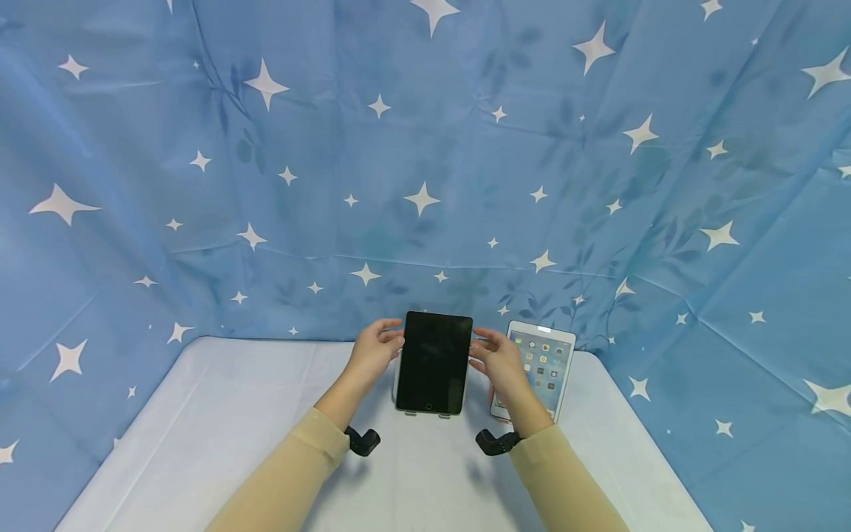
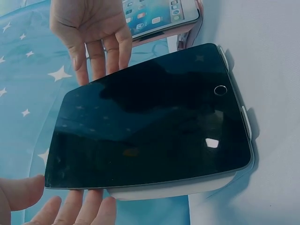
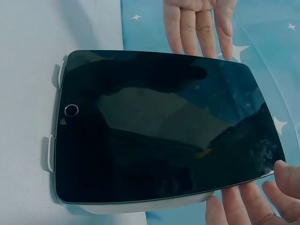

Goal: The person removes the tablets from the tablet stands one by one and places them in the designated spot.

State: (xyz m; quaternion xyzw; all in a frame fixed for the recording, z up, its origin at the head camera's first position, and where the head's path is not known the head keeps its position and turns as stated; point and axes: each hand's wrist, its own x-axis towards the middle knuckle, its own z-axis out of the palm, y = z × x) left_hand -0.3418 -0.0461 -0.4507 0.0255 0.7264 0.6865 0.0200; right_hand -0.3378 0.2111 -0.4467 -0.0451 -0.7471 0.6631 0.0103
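Left hand (image 1: 372, 349) and right hand (image 1: 502, 360), fingers loosely extended and unclenched, touch opposite long edges of the black tablet (image 1: 433, 362). It stands between them on the desk (image 1: 246, 414), long axis running upward; neither hand is clearly nearer.

We see a flat, glossy black tablet with rounded corners (image 1: 433, 362), upright in portrait, its screen dark and bearing only reflections, the ringed home button at the bottom. It leans back against a smooth whitish stand (image 2: 168, 192), whose two small front lips sit at its lower edge, on the white-covered table (image 1: 253, 421). At its upper left edge we find the left hand (image 1: 374, 349), at its upper right edge the right hand (image 1: 502, 360); each has some fingertips behind the tablet and its thumb at the rim.
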